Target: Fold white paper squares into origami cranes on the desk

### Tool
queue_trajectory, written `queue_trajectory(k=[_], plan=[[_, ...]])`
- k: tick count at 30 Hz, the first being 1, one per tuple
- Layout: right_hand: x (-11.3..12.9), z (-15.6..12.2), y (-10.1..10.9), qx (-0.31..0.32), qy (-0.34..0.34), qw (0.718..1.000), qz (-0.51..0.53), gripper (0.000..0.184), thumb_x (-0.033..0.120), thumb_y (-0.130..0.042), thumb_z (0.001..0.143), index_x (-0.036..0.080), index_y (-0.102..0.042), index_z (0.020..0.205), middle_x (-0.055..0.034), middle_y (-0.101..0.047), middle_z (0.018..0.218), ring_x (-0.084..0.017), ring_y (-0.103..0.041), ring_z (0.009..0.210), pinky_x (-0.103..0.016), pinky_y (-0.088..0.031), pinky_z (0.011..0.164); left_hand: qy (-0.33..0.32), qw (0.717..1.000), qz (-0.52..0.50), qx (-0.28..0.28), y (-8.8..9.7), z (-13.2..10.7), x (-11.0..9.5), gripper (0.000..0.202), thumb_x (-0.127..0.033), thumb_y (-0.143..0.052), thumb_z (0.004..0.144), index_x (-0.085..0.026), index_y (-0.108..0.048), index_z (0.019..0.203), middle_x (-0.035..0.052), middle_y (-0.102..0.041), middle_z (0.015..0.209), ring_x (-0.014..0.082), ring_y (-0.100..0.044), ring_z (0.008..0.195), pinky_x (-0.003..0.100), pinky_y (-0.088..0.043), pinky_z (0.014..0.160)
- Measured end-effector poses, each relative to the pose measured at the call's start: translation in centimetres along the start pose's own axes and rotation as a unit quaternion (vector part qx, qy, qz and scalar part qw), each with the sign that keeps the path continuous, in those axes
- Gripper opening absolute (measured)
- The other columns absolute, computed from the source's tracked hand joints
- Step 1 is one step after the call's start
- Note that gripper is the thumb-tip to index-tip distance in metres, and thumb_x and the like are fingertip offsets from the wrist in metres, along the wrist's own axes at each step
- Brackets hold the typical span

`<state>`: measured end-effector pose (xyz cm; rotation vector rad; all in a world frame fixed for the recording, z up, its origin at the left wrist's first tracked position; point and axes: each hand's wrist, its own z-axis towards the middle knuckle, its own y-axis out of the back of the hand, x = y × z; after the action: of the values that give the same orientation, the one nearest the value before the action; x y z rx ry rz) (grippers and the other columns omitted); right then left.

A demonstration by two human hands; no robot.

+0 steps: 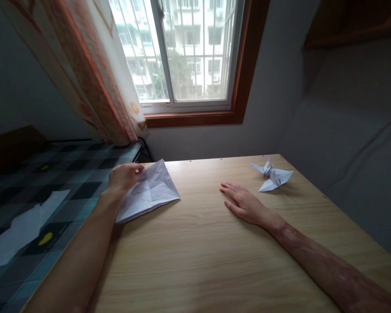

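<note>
My left hand [125,177] is closed on the upper left edge of a creased, folded sheet of white paper [151,189]. The paper is at the left side of the wooden table [195,243], its near edge showing more than one layer. Palm down on the tabletop, my right hand [243,202] lies flat with its fingers stretched towards the paper and nothing in them. Beyond it, two white folded paper cranes [266,168] [276,179] stand close together near the table's far right corner.
Left of the table is a bed with a checked cover [84,169], on which loose white paper [26,226] lies. A patterned curtain [94,74] hangs beside the barred window [198,56] behind the table. A wooden shelf [355,37] juts from the wall at upper right.
</note>
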<state>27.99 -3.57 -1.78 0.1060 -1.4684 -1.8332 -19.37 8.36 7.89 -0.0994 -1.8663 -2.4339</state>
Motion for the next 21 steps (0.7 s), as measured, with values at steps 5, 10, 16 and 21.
queue_trajectory(k=[5,10,16,21], plan=[[-0.1,0.0,0.0,-0.002,0.004,1.000,0.001,0.054,0.034,-0.057,0.108,0.023,-0.057,0.161,-0.0141,-0.053,0.170,-0.031,-0.047,0.160,-0.056,-0.036,0.134,0.037,0.999,0.013,-0.008,0.3,0.1,0.0,0.041,-0.043,-0.056,0.098,-0.032,-0.082,0.127,0.0113,-0.083,0.120,0.0364,-0.073,0.108,0.041,-0.052,0.087],[-0.1,-0.1,0.0,0.001,0.000,1.000,-0.001,0.053,0.034,-0.056,0.109,0.023,-0.057,0.161,-0.0146,-0.052,0.171,-0.032,-0.047,0.161,-0.057,-0.036,0.134,-0.003,1.000,-0.021,0.002,1.0,0.3,0.4,0.034,-0.040,-0.062,0.091,-0.028,-0.085,0.114,0.0093,-0.080,0.125,0.0347,-0.071,0.113,0.038,-0.052,0.088],[-0.1,0.0,0.1,0.003,0.002,1.000,-0.007,0.053,0.035,-0.056,0.109,0.023,-0.057,0.161,-0.0136,-0.051,0.171,-0.031,-0.047,0.161,-0.056,-0.036,0.134,-0.028,0.998,-0.031,0.054,1.3,1.2,0.9,0.036,-0.048,-0.060,0.084,-0.028,-0.086,0.099,0.0039,-0.079,0.119,0.0282,-0.069,0.114,0.028,-0.048,0.078],[0.1,0.0,0.2,-0.001,0.001,1.000,-0.003,0.052,0.034,-0.056,0.109,0.023,-0.058,0.160,-0.0138,-0.052,0.171,-0.031,-0.046,0.161,-0.055,-0.036,0.134,0.001,0.988,-0.101,0.118,1.4,1.0,0.8,0.040,-0.055,-0.061,0.082,-0.025,-0.082,0.097,0.0033,-0.082,0.105,0.0249,-0.074,0.096,0.027,-0.045,0.068]])
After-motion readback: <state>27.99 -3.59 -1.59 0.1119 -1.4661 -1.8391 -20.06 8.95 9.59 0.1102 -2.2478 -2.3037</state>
